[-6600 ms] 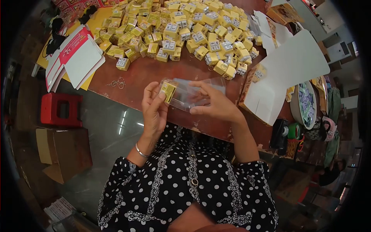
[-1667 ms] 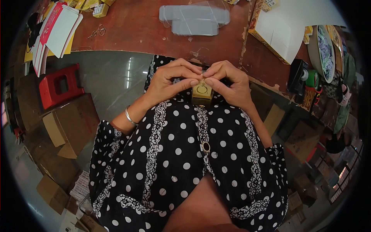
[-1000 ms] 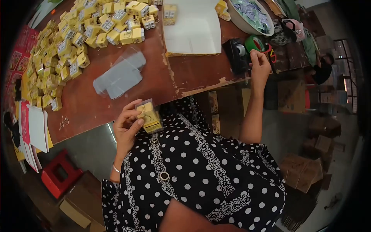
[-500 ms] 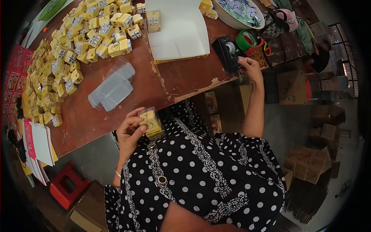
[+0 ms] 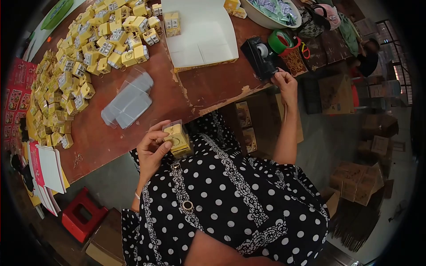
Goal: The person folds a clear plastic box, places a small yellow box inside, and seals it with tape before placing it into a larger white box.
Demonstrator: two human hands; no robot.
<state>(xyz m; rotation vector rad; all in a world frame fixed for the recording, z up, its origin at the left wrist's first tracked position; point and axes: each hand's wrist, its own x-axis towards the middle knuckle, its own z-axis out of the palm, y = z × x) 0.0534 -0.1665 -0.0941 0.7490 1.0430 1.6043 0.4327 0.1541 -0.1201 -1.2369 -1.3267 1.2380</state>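
Note:
My left hand (image 5: 153, 148) is closed around a clear plastic box (image 5: 178, 138) with a yellow printed piece inside, held tilted near my lap at the table's edge. My right hand (image 5: 285, 84) reaches to the front end of a black tape dispenser (image 5: 259, 57). Its thumb and forefinger pinch together there, on the end of the tape; the thin strip itself barely shows. On the table beyond my left hand lie flat clear plastic sleeves (image 5: 128, 104). A large pile of small yellow and white boxes (image 5: 88, 53) spreads over the left of the table.
An open white carton (image 5: 199, 37) holds one boxed piece (image 5: 172, 24). Green tape (image 5: 280, 42), rubber bands (image 5: 293, 60), red scissors (image 5: 305, 50) and a basin of packets (image 5: 284, 13) sit at right. A red stool (image 5: 82, 215) stands below left. Another person (image 5: 369, 57) is far right.
My right hand has shifted slightly down to the dispenser's front end. My left hand and the clear box have moved a little to the right.

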